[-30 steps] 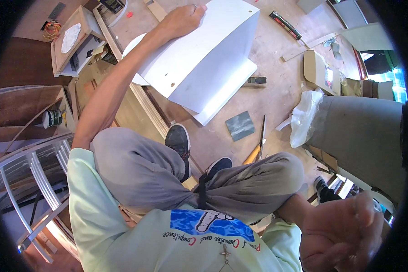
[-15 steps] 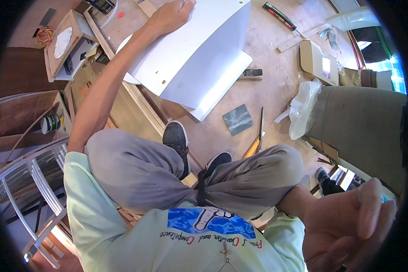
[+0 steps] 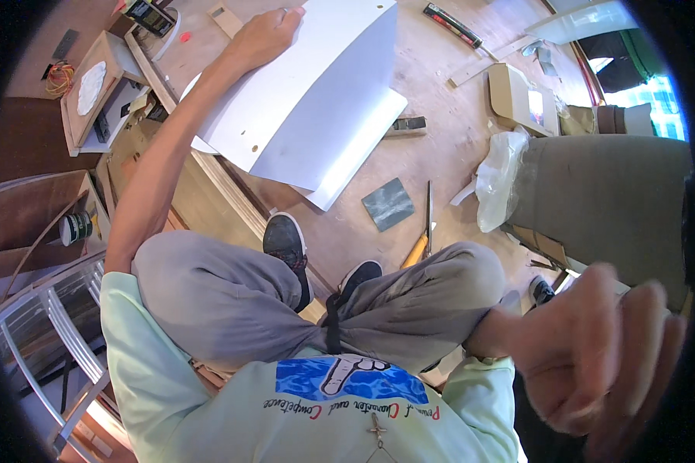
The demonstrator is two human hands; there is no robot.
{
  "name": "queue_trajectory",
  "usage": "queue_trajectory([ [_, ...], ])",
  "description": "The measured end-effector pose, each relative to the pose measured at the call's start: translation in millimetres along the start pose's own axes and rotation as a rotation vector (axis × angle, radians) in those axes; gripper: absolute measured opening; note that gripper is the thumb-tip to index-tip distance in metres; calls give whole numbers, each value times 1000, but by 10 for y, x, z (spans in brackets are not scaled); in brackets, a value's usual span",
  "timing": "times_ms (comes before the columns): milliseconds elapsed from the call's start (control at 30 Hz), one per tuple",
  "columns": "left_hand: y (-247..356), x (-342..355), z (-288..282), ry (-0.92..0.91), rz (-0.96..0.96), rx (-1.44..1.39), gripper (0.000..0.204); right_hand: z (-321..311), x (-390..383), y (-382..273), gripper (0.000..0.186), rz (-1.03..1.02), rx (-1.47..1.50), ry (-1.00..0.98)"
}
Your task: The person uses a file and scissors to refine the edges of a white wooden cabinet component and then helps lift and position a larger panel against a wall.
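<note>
My left hand (image 3: pixel 274 38) is closed on the upper edge of a white curved panel piece (image 3: pixel 293 100) with small holes, lying on the wooden work surface. My right hand (image 3: pixel 583 355) is raised at the lower right, large in the view and smeared by motion, its fingers bent; I cannot tell whether anything is in it. Below the white piece lie a dark square pad (image 3: pixel 388 204) and a long thin tool (image 3: pixel 428 208) beside a yellow handle (image 3: pixel 415 251). A dark block (image 3: pixel 405 126) rests just right of the white piece.
A sealant tube (image 3: pixel 452 27) and cardboard box (image 3: pixel 517 96) lie farther back. A grey padded object (image 3: pixel 594 208) with plastic wrap stands at right, with what looks like another person's shoe (image 3: pixel 540 291) below. An aluminium ladder (image 3: pixel 54 324) and wooden cabinet (image 3: pixel 100 81) are at left.
My right hand has risen, its fingers moving upward and rightward. The surroundings have shifted left in the view. My left hand stays on the white piece.
</note>
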State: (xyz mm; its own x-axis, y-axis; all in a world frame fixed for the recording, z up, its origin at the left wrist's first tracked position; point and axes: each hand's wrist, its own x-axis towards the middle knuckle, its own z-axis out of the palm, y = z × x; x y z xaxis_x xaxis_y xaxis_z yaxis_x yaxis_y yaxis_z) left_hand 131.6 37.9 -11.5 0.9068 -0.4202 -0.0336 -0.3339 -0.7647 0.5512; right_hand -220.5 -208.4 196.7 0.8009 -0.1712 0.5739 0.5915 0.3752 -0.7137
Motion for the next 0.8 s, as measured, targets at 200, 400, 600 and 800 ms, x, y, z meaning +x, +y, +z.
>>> queue_trajectory([
  [200, -99, 44, 31, 47, 179, 15, 56, -94, -79, -89, 24, -91, -287, 11],
  [400, -237, 93, 81, 121, 191, 52, 54, -87, -181, -59, 21, -52, -344, 16],
  [600, -269, 130, 45, 85, 177, 150, 58, -202, -154, 1, 20, 0, -421, 29],
  [800, -7, 38, 49, 55, 68, 111, 56, -246, -178, -40, 21, -35, -498, 60],
])
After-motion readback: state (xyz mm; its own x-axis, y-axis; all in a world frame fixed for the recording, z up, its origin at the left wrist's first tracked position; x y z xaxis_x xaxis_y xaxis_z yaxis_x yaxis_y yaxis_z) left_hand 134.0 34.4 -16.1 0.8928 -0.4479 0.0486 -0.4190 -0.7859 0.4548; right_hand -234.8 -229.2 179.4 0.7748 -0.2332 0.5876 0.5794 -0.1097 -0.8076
